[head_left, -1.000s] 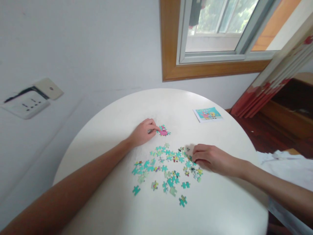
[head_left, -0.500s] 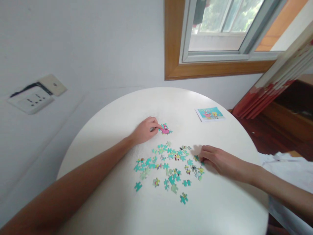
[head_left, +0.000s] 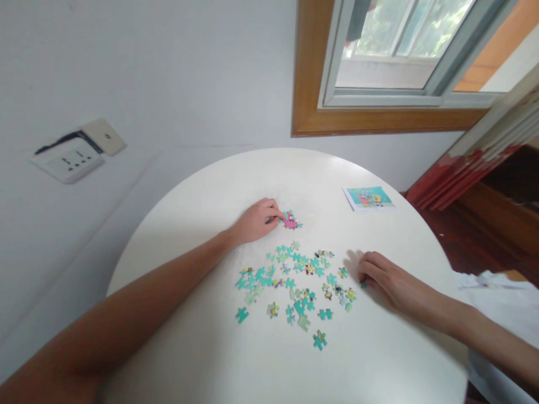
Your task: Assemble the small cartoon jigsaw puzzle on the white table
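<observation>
My left hand (head_left: 257,221) rests at the far middle of the table, thumb and index finger brought together at the left edge of a small cluster of joined puzzle pieces (head_left: 290,220) with a pink cartoon figure. To the right, my right hand (head_left: 381,276) is closed, fingers bent down close to the tabletop. A teal puzzle piece (head_left: 362,284) shows partly under its fingertips; the rest is hidden. Between and nearer than the hands lie many loose puzzle pieces (head_left: 300,306), mostly teal and pale green, some with yellow or dark print.
The round white table (head_left: 202,348) stands against the wall. A picture card (head_left: 369,198) with cartoon figures lies at its far right. Beyond are a wood-framed window (head_left: 387,120), a red and cream curtain (head_left: 438,182) and a wall socket (head_left: 69,161). White cloth (head_left: 501,303) is at the right.
My right hand has drawn a little to the right, away from the loose pieces, with the teal piece at its fingertips. My left hand stays at the pink cluster. The view has shifted slightly.
</observation>
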The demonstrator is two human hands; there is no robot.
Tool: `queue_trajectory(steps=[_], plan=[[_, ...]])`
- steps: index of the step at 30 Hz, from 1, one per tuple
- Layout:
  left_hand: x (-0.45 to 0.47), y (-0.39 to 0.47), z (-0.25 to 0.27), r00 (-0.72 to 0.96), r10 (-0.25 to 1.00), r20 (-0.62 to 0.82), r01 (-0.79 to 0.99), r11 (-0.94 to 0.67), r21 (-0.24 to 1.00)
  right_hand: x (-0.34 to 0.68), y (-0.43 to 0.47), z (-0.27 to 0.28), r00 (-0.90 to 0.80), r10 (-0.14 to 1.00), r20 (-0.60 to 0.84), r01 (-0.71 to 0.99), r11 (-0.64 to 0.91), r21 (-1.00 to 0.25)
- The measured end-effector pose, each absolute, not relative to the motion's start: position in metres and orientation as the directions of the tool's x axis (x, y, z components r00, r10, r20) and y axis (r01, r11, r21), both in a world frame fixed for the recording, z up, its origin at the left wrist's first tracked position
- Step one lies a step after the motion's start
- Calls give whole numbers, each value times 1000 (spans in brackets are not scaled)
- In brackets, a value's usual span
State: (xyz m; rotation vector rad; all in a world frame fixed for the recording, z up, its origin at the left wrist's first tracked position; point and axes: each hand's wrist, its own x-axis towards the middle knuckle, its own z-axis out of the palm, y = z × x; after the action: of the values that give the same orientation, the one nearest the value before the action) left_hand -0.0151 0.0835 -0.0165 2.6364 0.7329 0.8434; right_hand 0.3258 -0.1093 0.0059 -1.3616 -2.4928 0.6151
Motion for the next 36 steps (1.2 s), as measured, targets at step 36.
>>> queue_trajectory(steps=[36], plan=[[-12, 83, -13, 718, 504, 480, 358, -859, 366, 302, -76, 7, -138, 989, 59, 736, 142, -662]])
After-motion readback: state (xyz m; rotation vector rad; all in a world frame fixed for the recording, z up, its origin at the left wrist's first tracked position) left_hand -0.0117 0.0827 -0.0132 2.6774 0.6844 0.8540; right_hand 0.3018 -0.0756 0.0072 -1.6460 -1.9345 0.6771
